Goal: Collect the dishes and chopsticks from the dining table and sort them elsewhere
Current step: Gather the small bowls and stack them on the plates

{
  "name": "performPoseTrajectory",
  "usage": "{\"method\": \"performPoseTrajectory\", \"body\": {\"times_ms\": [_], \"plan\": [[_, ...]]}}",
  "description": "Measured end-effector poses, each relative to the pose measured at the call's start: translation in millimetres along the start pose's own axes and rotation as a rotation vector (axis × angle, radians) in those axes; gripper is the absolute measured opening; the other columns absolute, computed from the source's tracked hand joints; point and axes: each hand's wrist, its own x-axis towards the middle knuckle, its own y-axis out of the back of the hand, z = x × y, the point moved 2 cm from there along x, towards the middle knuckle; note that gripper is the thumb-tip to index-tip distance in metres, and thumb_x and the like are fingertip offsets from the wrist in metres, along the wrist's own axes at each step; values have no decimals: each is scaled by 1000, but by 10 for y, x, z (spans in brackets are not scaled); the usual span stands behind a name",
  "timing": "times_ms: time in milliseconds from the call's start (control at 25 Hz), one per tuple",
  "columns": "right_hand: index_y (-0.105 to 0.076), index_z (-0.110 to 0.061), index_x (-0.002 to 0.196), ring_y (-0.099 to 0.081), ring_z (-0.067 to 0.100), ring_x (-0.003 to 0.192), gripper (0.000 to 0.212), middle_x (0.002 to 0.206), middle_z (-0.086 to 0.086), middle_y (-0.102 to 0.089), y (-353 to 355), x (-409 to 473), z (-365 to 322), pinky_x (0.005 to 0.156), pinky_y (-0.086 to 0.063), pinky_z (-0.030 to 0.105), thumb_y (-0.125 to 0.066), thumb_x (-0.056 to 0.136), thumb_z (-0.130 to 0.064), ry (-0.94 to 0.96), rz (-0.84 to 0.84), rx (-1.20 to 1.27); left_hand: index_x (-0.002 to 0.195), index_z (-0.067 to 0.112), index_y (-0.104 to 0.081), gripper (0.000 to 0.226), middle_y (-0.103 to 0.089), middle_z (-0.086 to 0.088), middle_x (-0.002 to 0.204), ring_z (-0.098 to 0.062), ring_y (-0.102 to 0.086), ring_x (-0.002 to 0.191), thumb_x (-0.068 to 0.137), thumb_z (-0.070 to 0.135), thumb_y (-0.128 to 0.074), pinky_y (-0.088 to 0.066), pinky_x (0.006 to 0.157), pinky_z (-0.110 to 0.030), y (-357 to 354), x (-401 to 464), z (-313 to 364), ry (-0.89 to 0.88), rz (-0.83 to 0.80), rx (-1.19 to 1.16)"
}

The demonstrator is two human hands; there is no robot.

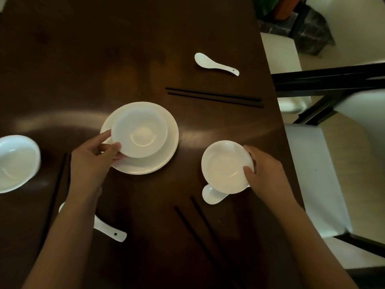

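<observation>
My left hand (93, 157) grips the near-left rim of a white bowl (139, 130) that sits on a white plate (162, 157) in the middle of the dark table (104, 59). My right hand (264, 170) holds the right rim of a smaller white bowl (224, 167), which covers part of a white spoon (211, 196). Black chopsticks lie in three pairs: one (214, 97) beyond the plate, one (200, 224) near me, one (57, 184) left of my forearm. Another white spoon (214, 64) lies farther back.
A third white bowl (16, 163) stands at the left edge of view. A white spoon (112, 231) pokes out from under my left forearm. White-cushioned chairs with dark frames (325, 84) stand along the table's right side.
</observation>
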Motion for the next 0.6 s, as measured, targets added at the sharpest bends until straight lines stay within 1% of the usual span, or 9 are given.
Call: {"method": "performPoseTrajectory", "body": {"times_ms": [80,160,200,280,400,480,520,600], "plan": [[-54,-15,124,-57,19,100,40,121,9,-63,32,39,-35,93,-46,38,-61,85,-14,-56,1,94,115,30,-59,38,-66,-9,82,-24,-66,80,84,9,-63,-49,92,-50,-6,7,-4,4,0,-13],[-57,-16,122,-52,12,95,39,118,8,-64,95,76,-86,89,-48,35,-62,84,-10,-77,-3,177,113,32,-59,37,-66,-9,80,-24,-66,80,84,10,-63,-49,92,-50,-6,12,-5,14,3,-24],[-57,-17,121,-52,11,94,39,116,6,-64,138,96,-123,85,-49,33,-63,83,-9,-81,0,222,112,33,-59,37,-66,-9,81,-25,-66,81,84,11,-64,-50,92,-50,-5,13,-7,19,5,-25],[-57,-20,121,-53,12,95,42,112,1,-62,235,157,-249,71,-52,27,-63,82,-7,-54,-4,313,111,35,-59,36,-67,-10,83,-27,-67,84,84,12,-64,-50,91,-52,1,19,-12,32,9,-18],[-56,-28,119,-57,8,90,42,104,-12,-58,314,299,-605,55,-55,17,-62,83,-7,28,-49,462,113,33,-57,38,-67,-7,81,-27,-66,84,84,9,-63,-50,91,-52,6,43,-33,34,12,-25],[-57,-31,116,-57,2,88,41,97,-19,-57,268,414,-897,48,-52,12,-62,83,-8,71,-70,547,112,34,-59,37,-67,-4,77,-25,-66,80,85,8,-61,-52,88,-48,-2,48,-31,38,11,-31],[-58,-31,114,-56,0,86,40,94,-21,-56,208,467,-1039,46,-49,8,-62,82,-7,87,-77,574,108,36,-61,33,-69,-3,76,-23,-67,78,87,10,-59,-54,84,-44,-7,44,-23,43,14,-39],[-60,-30,113,-56,-2,81,38,91,-20,-56,31,562,-1312,43,-46,6,-62,83,-6,96,-103,605,91,41,-68,25,-71,4,69,-16,-70,71,90,20,-54,-58,70,-32,-14,34,-2,77,30,-87]]}}
